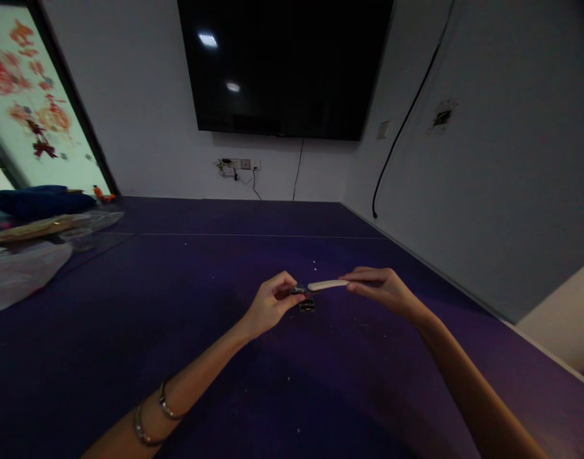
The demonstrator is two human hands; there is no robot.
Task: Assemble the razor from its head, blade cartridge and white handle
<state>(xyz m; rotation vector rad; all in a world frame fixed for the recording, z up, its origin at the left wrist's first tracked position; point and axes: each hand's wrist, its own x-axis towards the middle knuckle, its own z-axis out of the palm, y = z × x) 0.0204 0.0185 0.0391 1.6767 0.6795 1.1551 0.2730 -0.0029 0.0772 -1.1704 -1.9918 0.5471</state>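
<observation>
My left hand [267, 307] pinches a small dark piece with shiny parts [299, 291] between thumb and fingers; its exact kind is too small to tell. From the right, my right hand [380, 287] grips one end of a flat, whitish stick [326, 285], its fingers pressed together. The stick's free end reaches close to the piece in my left hand; whether they touch I cannot make out. Just below that piece is another small dark block [306, 306], near the purple surface [292, 389]. Two bracelets circle my left forearm.
White specks dot the purple surface. Clear plastic bags [29, 271] and dark blue cloth [46, 203] lie at the left. A large black screen [287, 70] hangs on the far wall above sockets [245, 164] and cords. One black cable [407, 121] dangles along the right wall.
</observation>
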